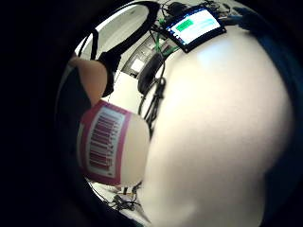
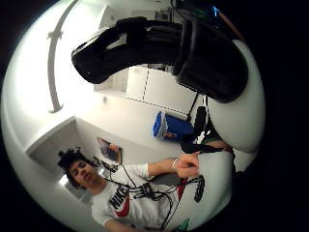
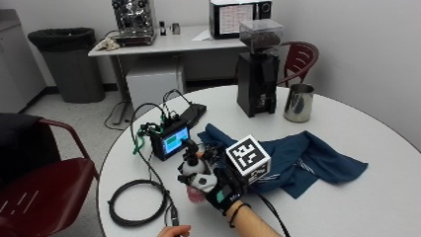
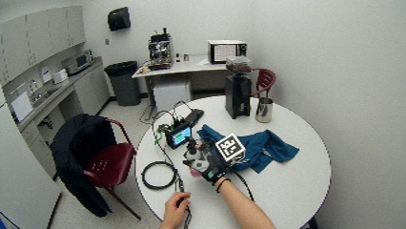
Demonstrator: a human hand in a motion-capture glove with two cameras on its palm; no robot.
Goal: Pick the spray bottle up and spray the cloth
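Observation:
In the outside view my gloved right hand grips a spray bottle near the table's front left. The bottle has a white body, a black spray head on top and pink at its base, and it stands about upright. Whether its base touches the table I cannot tell. A crumpled dark blue cloth lies just right of the hand. The thumb side palm view shows the black spray head close by. In the little finger side palm view a pink barcode label sits next to the palm.
A small lit screen device with cables stands just behind the bottle. A black cable coil lies to the left, near a bare hand. A black grinder and a metal cup stand at the back of the round white table.

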